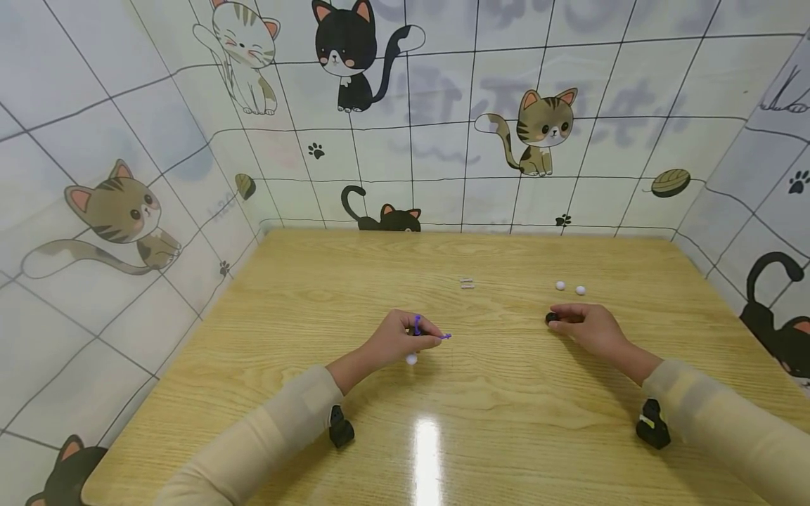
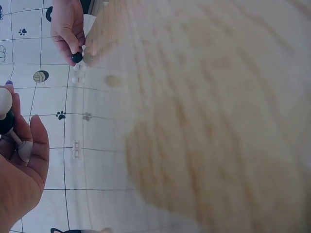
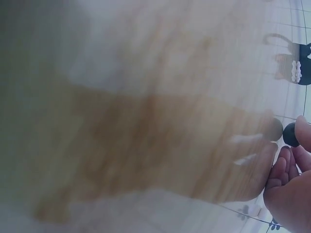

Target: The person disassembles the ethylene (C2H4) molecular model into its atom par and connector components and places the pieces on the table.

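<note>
Fingers of left hand (image 1: 405, 337) held ball-and-stick model (image 2: 7, 123), purple tip (image 1: 446, 336) pointing right; right hand (image 1: 593, 329) pinched black ball (image 1: 550, 319); wall writing (image 1: 635, 105) was blurred.

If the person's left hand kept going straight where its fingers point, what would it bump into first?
Probably the small round black ball pinched by the bare right hand, across the yellowish wood-grain table. Depth is unclear, so the left hand might pass just beside it.

Your sleeved forearms (image 1: 272, 429) extend forward, your left hand (image 1: 408, 334) pointing toward two o'clock and your right hand (image 1: 591, 329) toward ten, both pinching.
</note>
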### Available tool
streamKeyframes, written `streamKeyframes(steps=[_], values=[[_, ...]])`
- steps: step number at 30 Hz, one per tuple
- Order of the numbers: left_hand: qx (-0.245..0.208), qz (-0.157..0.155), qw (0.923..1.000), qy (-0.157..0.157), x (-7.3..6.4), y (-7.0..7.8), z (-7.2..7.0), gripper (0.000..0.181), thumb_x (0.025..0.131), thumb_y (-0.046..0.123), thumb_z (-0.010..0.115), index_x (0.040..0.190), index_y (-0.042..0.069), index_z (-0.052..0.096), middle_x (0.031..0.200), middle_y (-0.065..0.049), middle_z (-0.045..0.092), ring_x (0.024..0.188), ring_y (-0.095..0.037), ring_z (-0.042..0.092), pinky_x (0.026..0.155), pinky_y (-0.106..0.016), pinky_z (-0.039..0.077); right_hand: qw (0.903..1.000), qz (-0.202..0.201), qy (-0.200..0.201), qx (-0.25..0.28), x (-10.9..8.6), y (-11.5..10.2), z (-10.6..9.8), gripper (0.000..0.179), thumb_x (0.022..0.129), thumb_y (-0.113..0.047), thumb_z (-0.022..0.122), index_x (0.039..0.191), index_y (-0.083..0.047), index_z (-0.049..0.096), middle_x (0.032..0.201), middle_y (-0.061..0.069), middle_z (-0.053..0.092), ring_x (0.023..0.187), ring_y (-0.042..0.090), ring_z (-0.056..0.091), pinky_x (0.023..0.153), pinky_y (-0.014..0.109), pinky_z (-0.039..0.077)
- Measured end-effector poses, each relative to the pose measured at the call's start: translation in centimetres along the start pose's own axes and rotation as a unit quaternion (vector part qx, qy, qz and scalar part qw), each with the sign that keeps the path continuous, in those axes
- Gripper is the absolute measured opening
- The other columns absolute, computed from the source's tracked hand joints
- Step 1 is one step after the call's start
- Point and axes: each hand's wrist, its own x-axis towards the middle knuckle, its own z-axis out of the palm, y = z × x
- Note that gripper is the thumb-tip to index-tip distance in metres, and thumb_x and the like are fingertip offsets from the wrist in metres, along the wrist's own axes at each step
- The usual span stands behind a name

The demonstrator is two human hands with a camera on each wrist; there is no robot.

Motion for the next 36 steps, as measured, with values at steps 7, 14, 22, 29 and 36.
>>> streamKeyframes(steps=[7,14,22,29,36], values=[[0.008,0.005,1.0000,0.001,0.0,-0.1,0.0,0.016,0.090,0.009,0.071,0.097,-0.005,0.074,0.091,-0.004,0.068,0.061,-0.011,0.043,0.054,-0.021,0.037,0.9999,0.001,0.011,0.005,-0.1,0.2,-0.2,0.048,0.094,-0.024,0.068,0.129,0.007,0.058,0.122,0.025,0.061,0.108,0.037,0.058,0.069,0.021,0.049],[0.013,0.018,0.9997,0.000,0.2,-0.2,0.1,0.012,0.088,0.007,0.073,0.095,-0.003,0.069,0.085,-0.002,0.064,0.068,-0.013,0.048,0.058,-0.022,0.040,0.9997,0.000,0.023,0.002,-0.2,0.1,-0.7,0.050,0.096,-0.029,0.065,0.130,0.007,0.057,0.123,0.025,0.061,0.104,0.031,0.060,0.069,0.020,0.050],[0.003,0.016,0.9999,-0.003,0.1,-0.1,0.2,0.016,0.084,0.007,0.077,0.082,0.004,0.062,0.077,-0.002,0.058,0.062,-0.011,0.046,0.053,-0.021,0.039,0.9989,-0.007,0.047,-0.004,-0.6,0.2,-1.3,0.053,0.097,-0.034,0.062,0.129,0.007,0.057,0.121,0.025,0.062,0.106,0.033,0.058,0.068,0.019,0.050],[0.007,0.001,0.9999,-0.014,0.2,0.0,0.4,0.015,0.081,0.009,0.080,0.082,0.005,0.066,0.076,-0.004,0.063,0.060,-0.011,0.051,0.052,-0.021,0.043,0.9979,-0.014,0.063,0.006,-0.7,0.3,-1.4,0.050,0.097,-0.032,0.063,0.128,0.007,0.058,0.122,0.024,0.062,0.109,0.031,0.058,0.070,0.014,0.048],[0.017,-0.022,0.9991,-0.031,0.1,0.0,0.6,0.014,0.082,0.010,0.079,0.089,0.003,0.070,0.079,-0.003,0.065,0.065,-0.011,0.053,0.057,-0.023,0.044,0.9955,-0.042,0.079,0.029,-0.9,-1.1,-1.2,0.049,0.095,-0.030,0.066,0.126,0.007,0.060,0.119,0.025,0.063,0.089,-0.004,0.056,0.070,0.016,0.049]])
